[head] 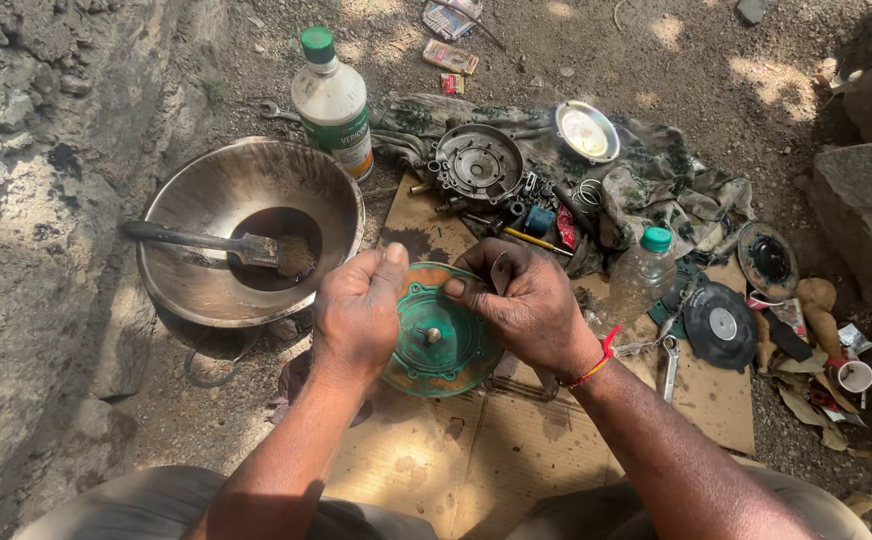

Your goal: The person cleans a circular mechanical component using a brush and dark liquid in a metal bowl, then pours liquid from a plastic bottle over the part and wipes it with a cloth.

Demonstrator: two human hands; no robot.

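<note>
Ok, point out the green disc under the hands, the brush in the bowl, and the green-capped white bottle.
green disc [446,352], head view, its face near the hub.
brush [256,247], head view, the ferrule.
white bottle [334,105], head view, mid body.

It was an outdoor repair spot on bare dirt: around the cardboard sheet [476,450] lay engine covers [478,163], a wrench [669,366] and an oily basin [246,228].

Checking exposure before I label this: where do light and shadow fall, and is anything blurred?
Head view: dappled sun on the cardboard and dirt, rock wall in shade; glare on the small steel plate; both hands, left hand and right hand, look sharp.
</note>
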